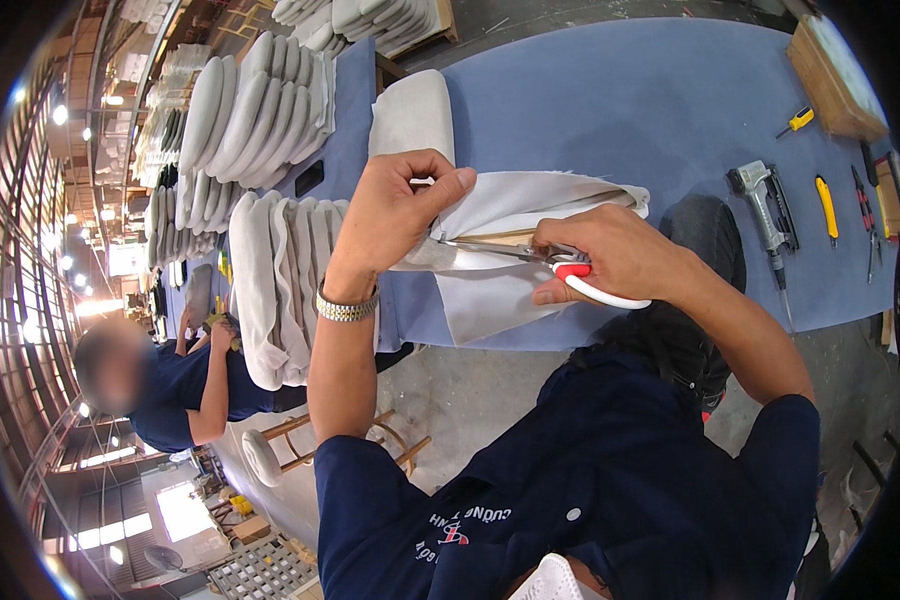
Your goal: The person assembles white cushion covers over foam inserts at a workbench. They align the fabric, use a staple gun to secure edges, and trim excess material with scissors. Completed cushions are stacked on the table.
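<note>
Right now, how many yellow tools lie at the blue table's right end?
2: one short yellow tool near the brown box, one slim yellow tool beside the gun-shaped grey metal tool.

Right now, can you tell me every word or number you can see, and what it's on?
Navy shirt: upside-down white lettering around a small emblem; I won't copy its words.
White mask, grey air tool, yellow cutter: any print is too small to read.
Scissors: none I can make out.

A head-worn fisheye looks down closely on the scissors [571, 270].
</note>
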The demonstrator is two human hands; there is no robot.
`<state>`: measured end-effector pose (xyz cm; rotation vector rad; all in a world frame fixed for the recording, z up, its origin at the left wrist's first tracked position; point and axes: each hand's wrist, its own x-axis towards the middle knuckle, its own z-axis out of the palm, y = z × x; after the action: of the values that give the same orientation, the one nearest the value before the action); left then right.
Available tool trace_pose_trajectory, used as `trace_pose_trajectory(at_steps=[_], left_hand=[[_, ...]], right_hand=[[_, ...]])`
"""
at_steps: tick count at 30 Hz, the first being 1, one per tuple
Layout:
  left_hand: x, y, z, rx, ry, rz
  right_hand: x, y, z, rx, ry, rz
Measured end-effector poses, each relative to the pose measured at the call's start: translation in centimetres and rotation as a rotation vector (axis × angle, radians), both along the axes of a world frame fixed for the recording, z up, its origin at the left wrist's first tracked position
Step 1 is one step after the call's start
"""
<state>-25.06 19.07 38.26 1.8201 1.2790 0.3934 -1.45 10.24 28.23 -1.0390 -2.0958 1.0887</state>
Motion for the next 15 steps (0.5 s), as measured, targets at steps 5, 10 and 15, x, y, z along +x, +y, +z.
trace_pose_trajectory(at_steps=[5,10,15], left_hand=[[0.5,-0.1,0.4,0.014,0.012,-0.014],[0.5,0.2,0.5,0.028,0.012,-0.043],[0.2,1.1,0.1,0.065,-0.011,-0.103]], right_hand=[[-0.1,0.1,0.0,-0.004,-0.022,0.003],[-0.2,0.2,-0.3,-0.028,-0.016,0.004],[-0.2,0.4,-0.6,-0.051,0.028,0.018]])
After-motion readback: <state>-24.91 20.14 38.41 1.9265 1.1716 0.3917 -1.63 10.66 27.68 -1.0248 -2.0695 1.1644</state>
